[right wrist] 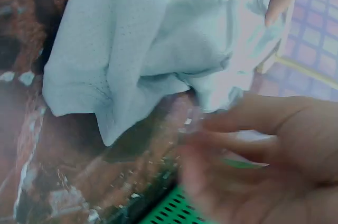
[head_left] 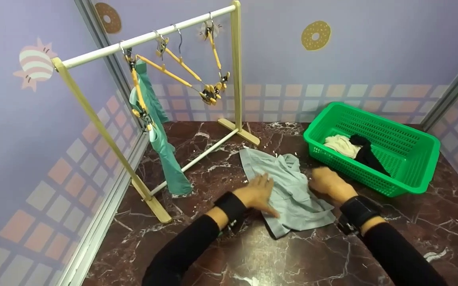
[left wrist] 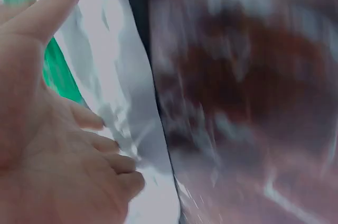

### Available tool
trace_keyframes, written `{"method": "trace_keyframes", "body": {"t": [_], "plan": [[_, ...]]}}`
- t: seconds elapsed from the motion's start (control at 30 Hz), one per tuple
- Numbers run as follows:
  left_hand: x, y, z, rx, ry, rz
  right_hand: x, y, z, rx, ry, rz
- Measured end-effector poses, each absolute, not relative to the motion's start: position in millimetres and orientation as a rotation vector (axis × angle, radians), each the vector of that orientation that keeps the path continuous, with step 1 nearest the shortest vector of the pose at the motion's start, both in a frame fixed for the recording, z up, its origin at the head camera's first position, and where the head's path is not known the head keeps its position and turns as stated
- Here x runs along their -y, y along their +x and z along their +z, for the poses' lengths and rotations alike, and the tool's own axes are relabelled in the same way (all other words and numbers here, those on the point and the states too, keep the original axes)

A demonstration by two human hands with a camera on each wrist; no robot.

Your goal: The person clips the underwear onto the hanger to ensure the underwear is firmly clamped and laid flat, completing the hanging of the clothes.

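A pale grey-green garment [head_left: 288, 186] lies crumpled on the dark marbled surface, its banded edges showing. My left hand [head_left: 256, 194] is over its left side, fingers spread and fairly straight; in the left wrist view the palm [left wrist: 58, 145] faces the cloth. Beside the garment's right edge is my right hand [head_left: 330, 184], blurred, its fingers loosely bent. The right wrist view shows that hand [right wrist: 253, 155] close to the cloth [right wrist: 158, 39], with a gap between thumb and fingers and nothing visibly gripped. Whether its fingertips touch the cloth I cannot tell.
A green basket [head_left: 412, 159] at the right holds a cream cloth [head_left: 341, 146] and a black cloth [head_left: 368, 157]. At the left stands a wooden rack [head_left: 237, 71] with several yellow clip hangers [head_left: 179, 63]. A teal garment [head_left: 165, 159] hangs there. White specks dot the surface.
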State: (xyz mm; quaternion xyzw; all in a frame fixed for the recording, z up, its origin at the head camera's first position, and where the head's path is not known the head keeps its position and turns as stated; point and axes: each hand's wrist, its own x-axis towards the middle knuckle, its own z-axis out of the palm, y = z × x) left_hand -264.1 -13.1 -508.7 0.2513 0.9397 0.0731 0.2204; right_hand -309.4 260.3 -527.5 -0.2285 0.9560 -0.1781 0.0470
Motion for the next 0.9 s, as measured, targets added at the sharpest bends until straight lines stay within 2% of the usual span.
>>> {"method": "trace_keyframes", "body": {"t": [0.03,0.13,0.23,0.43,0.63,0.77,0.9], "plan": [[10,-261,-510,-2.596,0.706,0.178,-247,-307,-515,-2.916,-0.577,-0.437],[5,-254,-515,-2.607,0.711,0.108,-228,-305,-505,-2.924,-0.743,-0.472],[5,-252,-516,-2.603,0.713,0.061,-220,-308,-510,-2.852,-0.768,-0.421],[12,-253,-511,-2.539,0.738,-0.057,-223,-319,-512,-2.821,-0.487,-0.267],[24,-256,-505,-2.511,0.764,-0.087,-233,-327,-504,-2.835,-0.544,-0.258],[27,-259,-503,-2.516,0.763,-0.004,-236,-317,-498,-2.915,-0.540,-0.335],[29,-267,-503,-2.528,0.752,0.066,-235,-294,-488,-2.862,-0.398,-0.412]]}}
